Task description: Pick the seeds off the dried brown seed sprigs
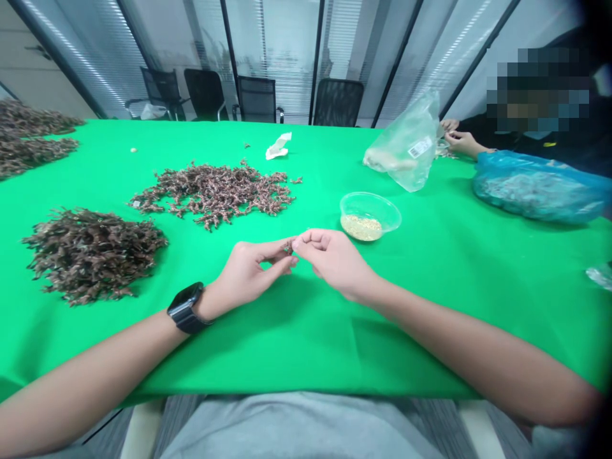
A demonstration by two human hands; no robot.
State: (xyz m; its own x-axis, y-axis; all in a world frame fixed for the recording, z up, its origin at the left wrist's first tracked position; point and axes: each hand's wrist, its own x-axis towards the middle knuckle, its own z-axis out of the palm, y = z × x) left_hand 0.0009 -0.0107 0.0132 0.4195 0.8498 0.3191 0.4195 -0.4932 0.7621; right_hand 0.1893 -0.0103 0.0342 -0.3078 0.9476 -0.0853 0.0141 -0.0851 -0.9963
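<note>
My left hand [254, 271], with a black watch on its wrist, pinches a small brown knotted piece [288, 247] between thumb and fingers. My right hand [335, 258] meets it at the fingertips, thumb and forefinger pressed together at the piece's right side; anything in that pinch is too small to make out. Just beyond my right hand stands a clear bowl [389, 213] with small pale beads or grains in it. A loose spread of brown pieces [220, 191] lies behind my left hand, and a denser heap [95, 252] lies to the left.
The table has a green cloth [287, 344]. More brown pieces [33, 137] lie at the far left. Toward the back are a crumpled white paper [278, 146] and a clear bag [406, 143]. A blue bag [540, 188] is at right, near another person's hands [461, 140].
</note>
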